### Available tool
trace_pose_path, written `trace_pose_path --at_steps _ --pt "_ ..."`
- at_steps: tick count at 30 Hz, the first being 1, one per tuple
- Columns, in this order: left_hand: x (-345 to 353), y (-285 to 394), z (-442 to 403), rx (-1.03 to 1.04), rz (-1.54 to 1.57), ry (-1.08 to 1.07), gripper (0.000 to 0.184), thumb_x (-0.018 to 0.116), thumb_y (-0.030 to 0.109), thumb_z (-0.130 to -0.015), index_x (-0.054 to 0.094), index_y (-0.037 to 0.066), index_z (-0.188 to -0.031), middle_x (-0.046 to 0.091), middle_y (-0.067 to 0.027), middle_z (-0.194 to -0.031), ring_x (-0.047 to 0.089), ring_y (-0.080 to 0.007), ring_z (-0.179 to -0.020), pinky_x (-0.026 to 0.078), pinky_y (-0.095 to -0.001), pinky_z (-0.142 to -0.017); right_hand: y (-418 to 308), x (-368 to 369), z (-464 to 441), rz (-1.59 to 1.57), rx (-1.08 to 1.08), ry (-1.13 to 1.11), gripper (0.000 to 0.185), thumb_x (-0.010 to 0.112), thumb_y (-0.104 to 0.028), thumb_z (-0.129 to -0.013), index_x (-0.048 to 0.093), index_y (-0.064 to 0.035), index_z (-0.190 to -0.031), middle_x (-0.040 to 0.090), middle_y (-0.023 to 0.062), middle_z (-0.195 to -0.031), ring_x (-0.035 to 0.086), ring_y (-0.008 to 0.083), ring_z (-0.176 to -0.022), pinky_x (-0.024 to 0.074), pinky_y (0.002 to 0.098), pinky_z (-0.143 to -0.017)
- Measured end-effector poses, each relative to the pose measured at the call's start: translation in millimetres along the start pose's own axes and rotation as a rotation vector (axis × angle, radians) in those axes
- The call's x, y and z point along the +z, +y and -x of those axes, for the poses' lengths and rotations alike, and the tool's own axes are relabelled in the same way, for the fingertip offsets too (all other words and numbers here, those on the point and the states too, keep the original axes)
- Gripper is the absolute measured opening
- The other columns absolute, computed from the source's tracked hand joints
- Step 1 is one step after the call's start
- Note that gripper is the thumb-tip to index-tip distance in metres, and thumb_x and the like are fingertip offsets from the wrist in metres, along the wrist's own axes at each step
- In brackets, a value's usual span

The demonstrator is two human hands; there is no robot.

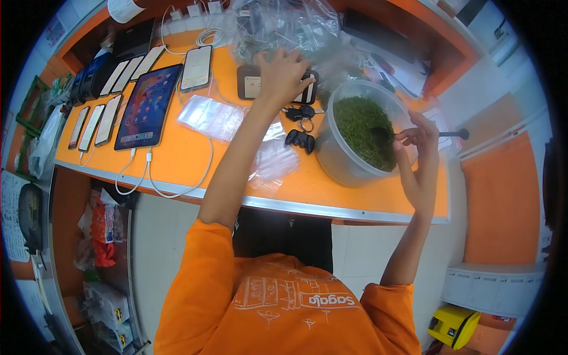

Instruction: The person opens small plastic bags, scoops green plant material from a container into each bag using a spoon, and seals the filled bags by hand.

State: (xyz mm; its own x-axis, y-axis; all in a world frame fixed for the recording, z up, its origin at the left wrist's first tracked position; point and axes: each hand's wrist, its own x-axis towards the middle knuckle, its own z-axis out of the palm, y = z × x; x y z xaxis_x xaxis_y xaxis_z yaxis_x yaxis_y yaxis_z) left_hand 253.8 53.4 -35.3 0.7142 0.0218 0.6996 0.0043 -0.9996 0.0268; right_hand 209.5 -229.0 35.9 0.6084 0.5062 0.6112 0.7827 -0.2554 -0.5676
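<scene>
My left hand [284,77] is stretched over dark objects with light panels [251,86] at the back of the table, fingers apart and reaching to a heap of clear plastic bags [284,26]. Whether it touches them I cannot tell. My right hand [420,139] pinches the handle of a dark spoon [380,136]. Its bowl rests in shredded green leaves [361,115] inside a clear plastic tub [337,160], and its handle juts out to the right. Left of the tub lie keys [302,112] and a black fob shaped like a game controller [300,141].
Small clear bags [216,117] lie spread mid-table. On the left are a tablet [149,106] and several phones [196,68], some with white charging cables [207,171] attached. Papers [405,74] sit behind the tub. A metal-trimmed edge [296,203] runs along the front.
</scene>
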Motion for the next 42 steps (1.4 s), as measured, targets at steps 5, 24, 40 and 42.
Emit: trace_pose_path --at_steps 5,24,40,42 --pt "0.0 1.1 0.8 -0.022 0.038 0.026 0.029 0.059 0.043 -0.077 0.063 0.018 -0.092 0.055 0.0027 -0.092 0.049 -0.0197 -0.094 0.027 -0.0525 -0.082 -0.3 3.0 0.3 -0.025 -0.001 0.019 0.042 0.055 0.0 -0.079 0.042 -0.0028 -0.119 0.046 0.0093 -0.101 0.05 0.016 -0.083 0.0395 0.0294 -0.074" --pt "-80.4 -36.9 49.9 -0.138 0.178 -0.011 0.019 0.057 0.018 -0.079 0.06 0.015 -0.097 0.054 -0.0022 -0.093 0.05 -0.0227 -0.093 0.035 -0.0418 -0.081 -20.8 10.6 -3.1 0.248 0.279 -0.083 0.029 0.047 -0.006 -0.086 0.047 -0.0073 -0.115 0.061 0.0126 -0.08 0.061 0.0226 -0.078 0.0447 0.0318 -0.074" --pt "-47.6 -57.4 83.0 -0.124 -0.403 -0.155 0.073 0.054 0.0 -0.068 0.039 0.038 -0.129 0.042 -0.0059 -0.114 0.043 -0.0255 -0.096 0.036 -0.0498 -0.074 -21.2 29.9 -4.2 0.302 -0.018 0.095 0.032 0.052 0.0 -0.08 0.048 -0.0049 -0.111 0.051 0.0113 -0.106 0.054 0.0224 -0.093 0.0427 0.0341 -0.082" --pt "-48.2 -59.1 88.1 -0.098 -0.434 -0.157 0.071 0.054 0.0 -0.067 0.041 0.037 -0.127 0.041 -0.0051 -0.114 0.043 -0.0251 -0.096 0.036 -0.0498 -0.073 -20.1 30.3 -4.2 0.304 -0.041 0.102 0.031 0.052 -0.002 -0.08 0.049 -0.0049 -0.111 0.051 0.0109 -0.106 0.055 0.022 -0.093 0.0429 0.034 -0.082"
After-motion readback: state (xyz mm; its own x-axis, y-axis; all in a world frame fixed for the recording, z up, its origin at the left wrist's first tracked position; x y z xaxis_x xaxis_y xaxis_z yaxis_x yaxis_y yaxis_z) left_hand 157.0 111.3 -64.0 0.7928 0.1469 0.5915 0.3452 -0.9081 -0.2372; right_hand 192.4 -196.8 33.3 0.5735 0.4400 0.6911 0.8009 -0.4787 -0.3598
